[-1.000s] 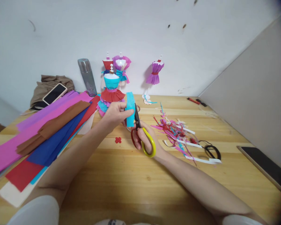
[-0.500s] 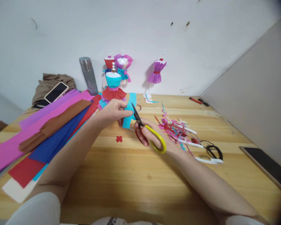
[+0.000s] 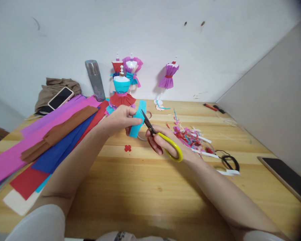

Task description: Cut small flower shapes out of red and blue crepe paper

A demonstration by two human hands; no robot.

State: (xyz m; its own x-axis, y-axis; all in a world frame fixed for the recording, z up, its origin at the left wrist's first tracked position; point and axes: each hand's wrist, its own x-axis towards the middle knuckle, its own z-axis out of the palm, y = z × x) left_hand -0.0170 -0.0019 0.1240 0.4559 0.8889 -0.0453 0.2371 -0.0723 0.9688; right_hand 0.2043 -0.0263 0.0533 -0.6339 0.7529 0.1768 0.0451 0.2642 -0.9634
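Observation:
Between the thumb and fingers of my left hand is a strip of turquoise crepe paper, held above the table. My right hand grips a pair of scissors with yellow and red handles and dark blades. The blade tips lie at the right edge of the strip, close to my left thumb; whether they touch the paper I cannot tell. Below the hands a small red paper flower rests on the wood. Just behind my left hand stands a mini dress form in a turquoise top and red skirt.
Colored crepe sheets spread along the left, with a phone and a steel flask behind. A purple-dressed form stands by the wall. Paper scraps, black cord and a dark tablet-like device lie on the right.
The scissors have shifted slightly right, away from the turquoise strip. The strip has tilted a little, its lower end swinging left. My left hand has barely moved.

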